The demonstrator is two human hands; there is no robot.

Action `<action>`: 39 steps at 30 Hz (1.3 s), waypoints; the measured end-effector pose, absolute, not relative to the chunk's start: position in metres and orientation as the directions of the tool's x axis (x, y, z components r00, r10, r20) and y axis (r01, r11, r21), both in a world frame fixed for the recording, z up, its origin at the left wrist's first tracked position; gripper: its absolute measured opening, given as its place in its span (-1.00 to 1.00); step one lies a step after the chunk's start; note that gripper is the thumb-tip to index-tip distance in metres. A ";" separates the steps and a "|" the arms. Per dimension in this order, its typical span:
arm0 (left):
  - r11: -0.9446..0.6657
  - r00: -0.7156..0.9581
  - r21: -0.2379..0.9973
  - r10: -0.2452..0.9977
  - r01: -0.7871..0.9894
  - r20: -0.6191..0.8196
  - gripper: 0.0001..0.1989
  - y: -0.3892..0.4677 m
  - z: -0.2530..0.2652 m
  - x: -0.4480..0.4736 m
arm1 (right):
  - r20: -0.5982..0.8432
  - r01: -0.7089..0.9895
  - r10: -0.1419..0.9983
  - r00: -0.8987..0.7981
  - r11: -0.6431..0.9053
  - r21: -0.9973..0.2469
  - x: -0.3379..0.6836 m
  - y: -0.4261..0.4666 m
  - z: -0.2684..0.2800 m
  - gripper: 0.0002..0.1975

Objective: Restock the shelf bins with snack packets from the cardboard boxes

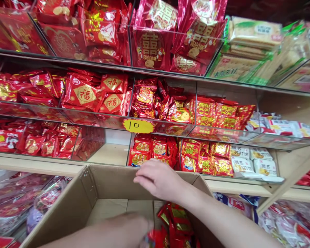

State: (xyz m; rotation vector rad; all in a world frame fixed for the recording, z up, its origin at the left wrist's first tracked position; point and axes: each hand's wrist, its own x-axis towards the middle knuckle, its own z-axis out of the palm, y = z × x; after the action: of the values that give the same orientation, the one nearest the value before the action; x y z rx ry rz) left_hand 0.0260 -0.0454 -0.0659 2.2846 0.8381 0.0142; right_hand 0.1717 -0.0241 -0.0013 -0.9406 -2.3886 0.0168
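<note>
Glossy red packets (180, 218), rectangular cardboard box (111, 184)

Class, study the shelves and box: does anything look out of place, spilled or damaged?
Nothing looks spilled or damaged. One oddity: in the bottom display row, pale shelf board shows between the left red packets and the middle red packets, while the row above runs unbroken. In the cardboard box, red-and-gold packets lie jumbled.
</note>
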 end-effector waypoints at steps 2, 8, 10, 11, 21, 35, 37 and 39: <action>-0.516 0.682 0.580 0.725 0.630 -0.097 -0.83 -0.029 -0.041 0.027 | 0.517 0.579 0.717 -0.469 0.691 -0.433 0.179 -0.022 0.005 -0.73; -0.289 0.462 0.940 0.869 0.182 0.178 -0.77 -0.004 0.005 0.021 | 0.312 0.317 0.848 -0.428 0.464 -0.827 0.191 -0.006 0.005 -0.74; -0.232 0.393 0.971 0.899 0.058 0.191 -0.71 -0.004 0.007 0.020 | 0.282 0.192 0.880 -0.383 0.375 -0.907 0.192 -0.002 0.003 -0.74; -0.204 0.363 0.979 0.913 0.012 0.186 -0.70 -0.004 0.007 0.020 | 0.262 0.133 0.897 -0.355 0.326 -0.936 0.193 -0.001 0.003 -0.74; 0.003 0.276 0.955 0.957 -0.296 0.083 -0.72 -0.007 0.010 0.020 | 0.143 -0.217 0.963 -0.228 0.093 -0.972 0.180 -0.006 0.002 -0.62; -0.535 0.647 0.756 0.736 0.377 0.198 -0.88 -0.026 -0.027 0.035 | 0.504 0.979 0.847 -0.171 0.205 -0.012 0.253 0.006 0.017 -0.73; -0.602 0.704 0.699 0.682 0.386 0.199 -0.85 -0.031 -0.029 0.036 | 0.411 0.984 0.894 -0.178 0.163 0.071 0.251 0.011 0.015 -0.83; -0.652 0.740 0.645 0.644 0.399 0.194 -0.84 -0.033 -0.030 0.036 | 0.321 0.982 0.930 -0.181 0.150 0.119 0.247 0.016 0.014 -0.92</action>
State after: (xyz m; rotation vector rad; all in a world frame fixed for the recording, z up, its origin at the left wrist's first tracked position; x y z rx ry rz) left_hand 0.0359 -0.0335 -0.0305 2.3543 0.7840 0.5528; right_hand 0.2475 0.0164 0.0139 -1.8905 -2.2451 -0.4507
